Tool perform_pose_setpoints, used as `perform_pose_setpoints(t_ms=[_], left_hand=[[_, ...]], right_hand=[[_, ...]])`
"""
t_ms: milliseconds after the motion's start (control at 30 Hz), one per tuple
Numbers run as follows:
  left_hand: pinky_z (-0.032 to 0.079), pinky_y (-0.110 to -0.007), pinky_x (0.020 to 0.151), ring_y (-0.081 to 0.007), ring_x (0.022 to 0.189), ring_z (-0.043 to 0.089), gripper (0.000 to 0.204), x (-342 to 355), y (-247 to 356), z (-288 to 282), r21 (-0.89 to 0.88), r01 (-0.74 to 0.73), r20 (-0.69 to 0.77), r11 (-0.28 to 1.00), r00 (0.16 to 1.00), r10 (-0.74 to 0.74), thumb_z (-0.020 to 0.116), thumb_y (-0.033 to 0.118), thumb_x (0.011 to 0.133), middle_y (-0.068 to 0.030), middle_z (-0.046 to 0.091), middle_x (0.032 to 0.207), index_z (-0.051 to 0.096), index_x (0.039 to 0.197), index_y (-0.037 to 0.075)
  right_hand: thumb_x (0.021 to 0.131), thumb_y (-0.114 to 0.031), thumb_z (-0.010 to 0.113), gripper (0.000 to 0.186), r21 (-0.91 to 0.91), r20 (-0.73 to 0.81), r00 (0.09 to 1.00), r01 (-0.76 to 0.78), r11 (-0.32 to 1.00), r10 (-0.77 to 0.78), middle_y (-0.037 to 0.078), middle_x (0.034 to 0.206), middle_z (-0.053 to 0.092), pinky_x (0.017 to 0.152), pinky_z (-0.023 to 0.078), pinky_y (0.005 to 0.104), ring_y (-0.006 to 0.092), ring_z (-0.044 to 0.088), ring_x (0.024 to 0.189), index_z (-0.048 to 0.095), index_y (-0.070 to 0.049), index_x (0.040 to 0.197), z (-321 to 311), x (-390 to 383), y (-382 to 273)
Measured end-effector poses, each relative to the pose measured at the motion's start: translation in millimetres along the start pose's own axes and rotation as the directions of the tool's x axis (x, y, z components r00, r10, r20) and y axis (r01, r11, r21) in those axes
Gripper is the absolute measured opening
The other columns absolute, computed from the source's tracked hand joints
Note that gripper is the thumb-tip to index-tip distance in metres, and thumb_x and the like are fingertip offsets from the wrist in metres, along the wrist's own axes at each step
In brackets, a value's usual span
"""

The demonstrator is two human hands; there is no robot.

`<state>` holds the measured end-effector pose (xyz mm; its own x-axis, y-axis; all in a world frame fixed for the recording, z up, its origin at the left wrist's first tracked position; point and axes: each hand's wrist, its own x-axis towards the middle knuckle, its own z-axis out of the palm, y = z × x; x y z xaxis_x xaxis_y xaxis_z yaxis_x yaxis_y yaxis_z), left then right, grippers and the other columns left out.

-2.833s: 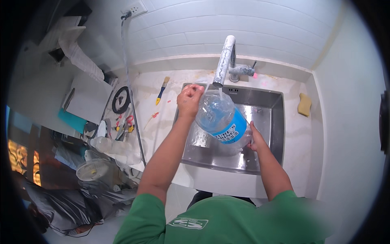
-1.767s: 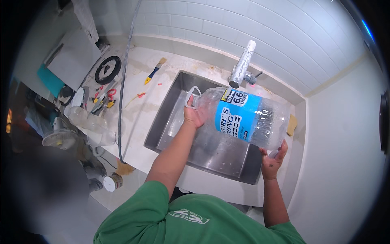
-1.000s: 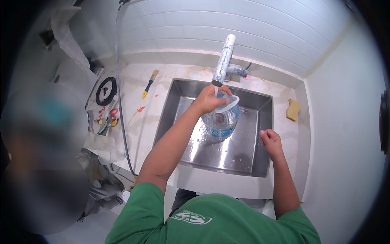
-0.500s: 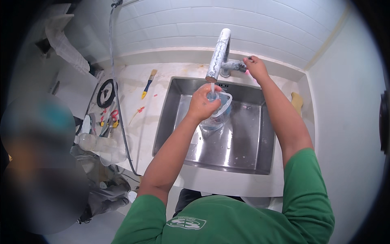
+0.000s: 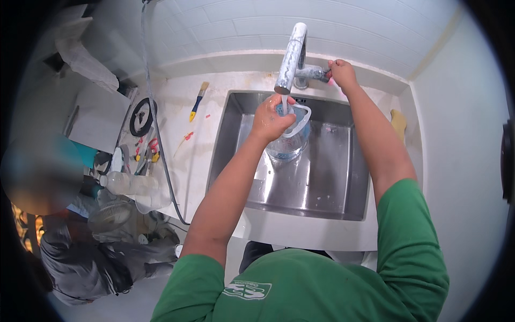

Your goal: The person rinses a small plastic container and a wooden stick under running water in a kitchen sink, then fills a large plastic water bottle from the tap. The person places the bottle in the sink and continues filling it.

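Observation:
My left hand (image 5: 269, 121) is closed round the top of a clear plastic jug (image 5: 287, 147) with a white loop handle. The jug is inside the steel sink (image 5: 335, 177), below the spout of a chrome faucet (image 5: 292, 56). Water streams from the spout down to the jug's top; the mouth itself is partly hidden by my fingers. At the faucet's right side, my right hand (image 5: 343, 74) has its fingers closed on the end of the side lever, which they mostly cover.
Left of the sink lie a paintbrush (image 5: 199, 101), a black ring (image 5: 141, 117), several hand tools and a translucent bottle (image 5: 129, 183). A grey hose (image 5: 153, 107) hangs across the counter. Another person in grey clothes (image 5: 91, 268) is at lower left. A yellowish sponge-like piece (image 5: 398, 123) sits at right.
The whole view has shifted slightly. Both my hands keep their places on the jug and the faucet lever, with water still running. The person at lower left has moved, showing more grey clothing.

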<state>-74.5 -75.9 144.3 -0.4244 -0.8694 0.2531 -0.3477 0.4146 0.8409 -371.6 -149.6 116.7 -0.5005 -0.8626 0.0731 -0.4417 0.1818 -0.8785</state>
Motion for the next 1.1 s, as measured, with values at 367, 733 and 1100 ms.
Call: perform_pose_setpoints(t_ms=[367,733,1100], left_hand=[[0.051,-0.035,0.085,-0.0279,0.093,0.067,0.031,-2.0,-0.6,0.8,-0.051,0.048,0.008,0.998,0.999,-0.048,0.074,0.018,0.069,-0.0112,0.07,0.098,0.067,0.099,0.009],[0.051,-0.03,0.082,-0.0146,0.089,0.064,0.032,-0.1,-6.2,1.8,-0.056,0.035,0.009,0.998,0.999,-0.035,0.077,0.012,0.071,-0.0033,0.067,0.096,0.069,0.102,0.009],[0.051,-0.029,0.081,-0.0131,0.087,0.064,0.03,-0.9,-3.0,1.2,-0.037,0.06,0.016,0.997,0.998,-0.059,0.075,0.012,0.071,-0.0026,0.067,0.095,0.069,0.101,0.009]], right_hand=[[0.097,-0.037,0.059,0.033,0.097,0.047,0.992,-0.123,0.988,0.119,0.006,0.073,0.071,0.043,0.036,0.0297,0.0109,0.043,0.048,0.068,-0.006,0.097,1.6,7.0,15.1],[0.097,-0.03,0.06,0.028,0.119,0.072,0.986,-0.159,0.98,0.151,0.011,0.076,0.071,0.06,0.048,0.0344,0.0195,0.063,0.062,0.066,-0.003,0.093,-2.6,0.8,5.5],[0.097,-0.03,0.061,0.029,0.124,0.077,0.984,-0.167,0.978,0.159,0.011,0.075,0.07,0.064,0.049,0.0343,0.0186,0.062,0.064,0.067,-0.002,0.094,-2.3,-0.6,3.8]])
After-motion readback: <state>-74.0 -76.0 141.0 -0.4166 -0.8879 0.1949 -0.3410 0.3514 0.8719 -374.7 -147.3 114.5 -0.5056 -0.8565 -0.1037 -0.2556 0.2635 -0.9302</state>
